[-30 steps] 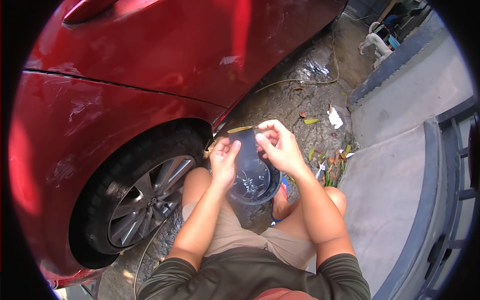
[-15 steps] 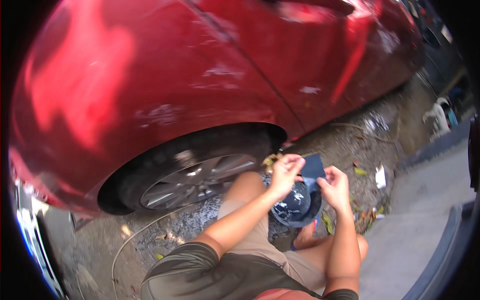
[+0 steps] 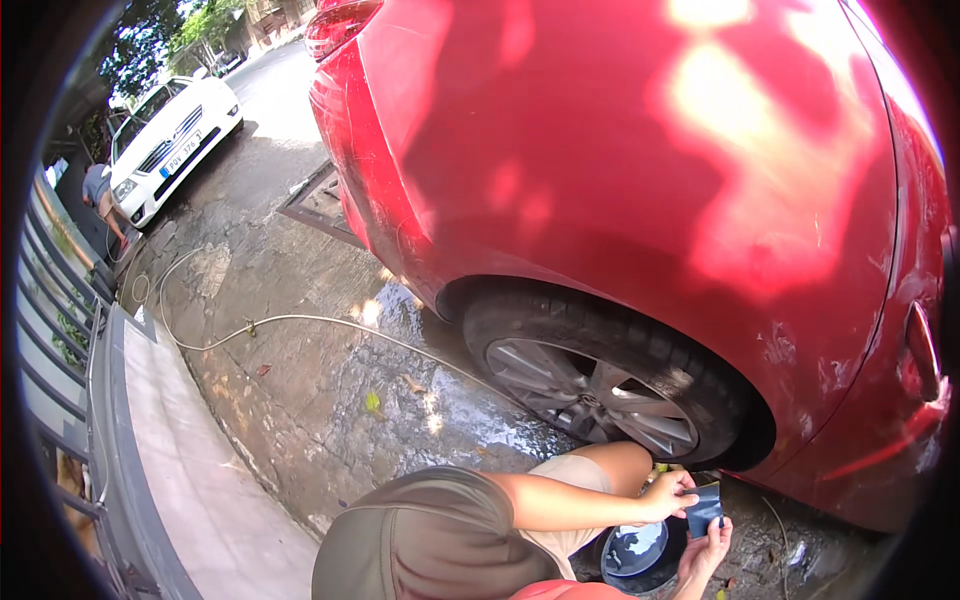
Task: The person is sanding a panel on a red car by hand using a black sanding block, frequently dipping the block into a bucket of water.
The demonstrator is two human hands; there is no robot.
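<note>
Between my hands is a small dark grey-blue sheet, which looks like sandpaper [image 3: 704, 510]. My left hand [image 3: 665, 497] pinches its left edge with thumb and fingers. Closed on its lower right part is my right hand [image 3: 707, 552]. Beneath them, a dark round basin [image 3: 668, 572] stands on the ground, with pale, shiny liquid in it. The red car [image 3: 620, 150] rises just beyond my hands, and its wheel [image 3: 600, 385] is beside my bent knee. Whitish smudges mark the car's panel at the right.
A pale hose [image 3: 300, 318] runs across the wet concrete ground [image 3: 280, 400]. At the left are a low wall [image 3: 190, 450] and a metal fence [image 3: 50, 330]. A white car [image 3: 175, 140] is parked farther off, with a person [image 3: 100, 190] bending beside it.
My view has swung left, bringing the white car, fence and street into sight. Both hands still hold the sheet, now lower right in the picture over the basin.
</note>
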